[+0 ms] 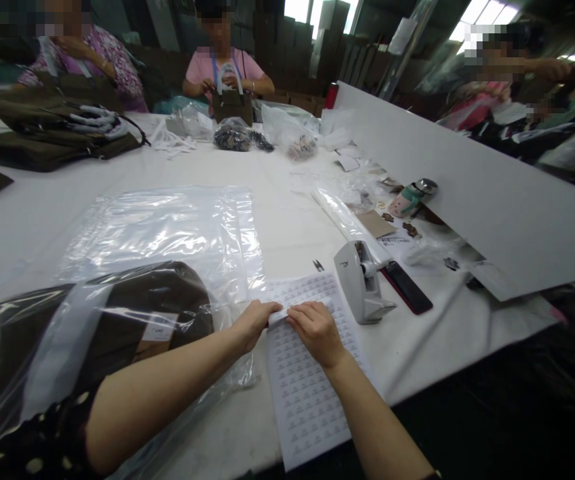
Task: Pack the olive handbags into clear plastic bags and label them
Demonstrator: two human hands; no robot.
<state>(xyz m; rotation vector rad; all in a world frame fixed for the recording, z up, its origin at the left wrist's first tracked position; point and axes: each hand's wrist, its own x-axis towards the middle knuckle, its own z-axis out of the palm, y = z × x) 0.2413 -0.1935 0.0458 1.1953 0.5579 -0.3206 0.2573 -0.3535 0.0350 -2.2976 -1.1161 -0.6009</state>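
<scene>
My left hand (256, 323) and my right hand (316, 331) meet, both closed in a pinch on a small white folded piece (278, 317). Whether it is paper or the edge of the plastic is unclear. Directly beneath lies a white sheet of small printed labels (303, 393). To the left, a dark brown bag (127, 297) lies inside a clear plastic bag (67, 333), whose edge reaches my left hand. A white label (159, 327) shows on it. My left forearm crosses over the plastic.
Flat clear plastic bags (167, 220) lie beyond the brown bag. Right of the sheet stand a grey-white tape dispenser (360, 283), a phone (407, 288) and small snips (318, 265). A flask (412, 197) rests near a white board (447, 180). Co-workers handle bags (232, 105) across the table.
</scene>
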